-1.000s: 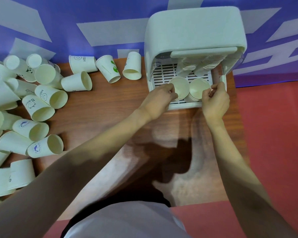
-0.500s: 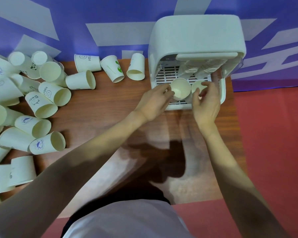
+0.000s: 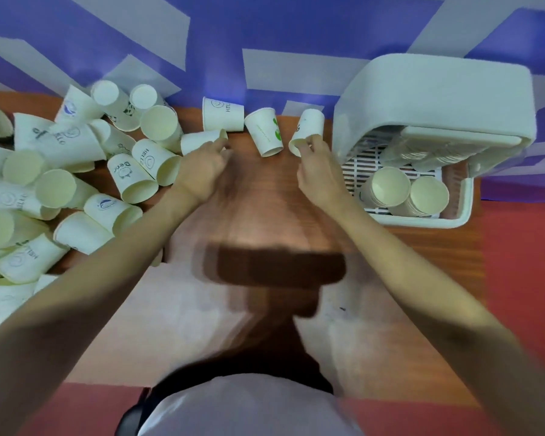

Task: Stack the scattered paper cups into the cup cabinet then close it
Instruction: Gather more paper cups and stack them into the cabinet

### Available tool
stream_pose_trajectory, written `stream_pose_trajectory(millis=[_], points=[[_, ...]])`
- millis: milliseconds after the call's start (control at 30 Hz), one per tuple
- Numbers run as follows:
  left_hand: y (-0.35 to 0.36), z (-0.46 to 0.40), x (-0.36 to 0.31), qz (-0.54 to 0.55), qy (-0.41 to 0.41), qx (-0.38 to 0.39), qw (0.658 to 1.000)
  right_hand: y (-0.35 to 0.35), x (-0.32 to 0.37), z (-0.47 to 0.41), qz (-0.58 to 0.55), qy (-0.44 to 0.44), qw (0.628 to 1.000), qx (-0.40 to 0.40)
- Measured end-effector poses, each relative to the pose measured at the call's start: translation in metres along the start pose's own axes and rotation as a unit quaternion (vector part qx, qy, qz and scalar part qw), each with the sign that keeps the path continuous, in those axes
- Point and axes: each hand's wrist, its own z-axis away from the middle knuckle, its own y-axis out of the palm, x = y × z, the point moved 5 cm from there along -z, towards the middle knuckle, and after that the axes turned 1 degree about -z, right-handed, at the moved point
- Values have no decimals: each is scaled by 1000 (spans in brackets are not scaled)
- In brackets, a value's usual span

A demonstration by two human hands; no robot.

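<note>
The white cup cabinet [image 3: 434,89] stands open at the right of the wooden table, its lid raised. Two stacks of cups [image 3: 403,193] lie on its slatted tray. My right hand [image 3: 320,171] pinches the rim of a lying paper cup [image 3: 309,127] just left of the cabinet. My left hand [image 3: 202,171] reaches a lying cup [image 3: 199,141] with its fingertips at the cup's mouth; whether it grips the cup is blurred. A cup with green print [image 3: 263,136] lies between the two hands. Several more cups [image 3: 76,184] lie scattered in a heap at the left.
A blue and grey patterned wall [image 3: 265,42] runs behind the table. The table's bare wood [image 3: 265,199] lies between my arms. Red floor [image 3: 523,278] shows to the right of the table.
Both hands have left the stacks in the cabinet and moved left to loose cups on the table. My view has swung left, so the cabinet sits further right.
</note>
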Motion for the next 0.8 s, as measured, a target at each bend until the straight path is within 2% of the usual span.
stream_pose_trajectory(millis=[133, 300, 500, 667, 800], points=[[8, -13, 16, -40, 29, 50, 998, 6, -11, -33, 90, 40, 995, 16], [13, -17, 19, -77, 34, 107, 991, 11, -16, -46, 130, 78, 988, 28], [8, -16, 8, -117, 46, 138, 982, 5, -10, -42, 106, 78, 991, -5], [-6, 6, -7, -60, 49, 70, 995, -25, -1, -4, -47, 58, 990, -116], [-19, 46, -33, 45, 72, -30, 996, -48, -6, 45, -168, 102, 965, -171]])
